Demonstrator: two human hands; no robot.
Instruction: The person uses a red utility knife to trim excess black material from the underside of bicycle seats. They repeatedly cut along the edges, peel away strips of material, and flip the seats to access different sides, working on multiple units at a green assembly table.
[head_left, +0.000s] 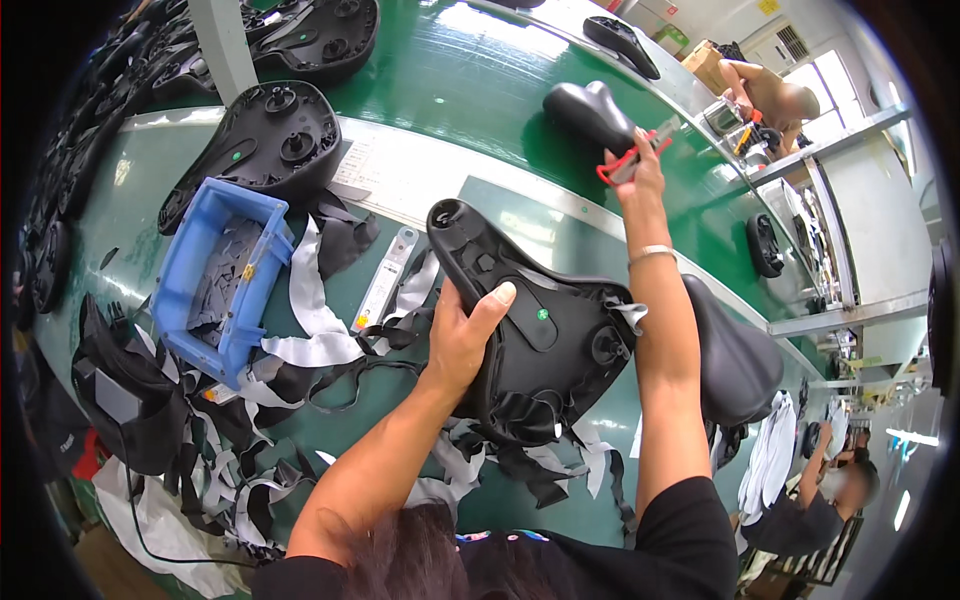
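Observation:
A black bicycle saddle (545,330) lies underside up in front of me, its narrow nose pointing up and left. My left hand (462,335) is closed on the saddle's left edge, thumb resting over its hollow underside. Out over the green conveyor, my right arm is stretched forward. In my right hand (640,172) is a pair of red-handled scissors (620,168), the fingers wrapped round it. Just beyond that hand, another black saddle (590,112) sits top side up; whether the fingers touch it I cannot tell. A loose grey-white flap (628,312) sticks out at the held saddle's right corner.
A blue bin (262,290) of small grey pieces stands left, beside black and white trimmed strips (315,335). An upturned saddle (255,145) lies behind it. Another saddle (735,355) rests right of my forearm. A metal post (222,50) rises at far left. Other people work at right.

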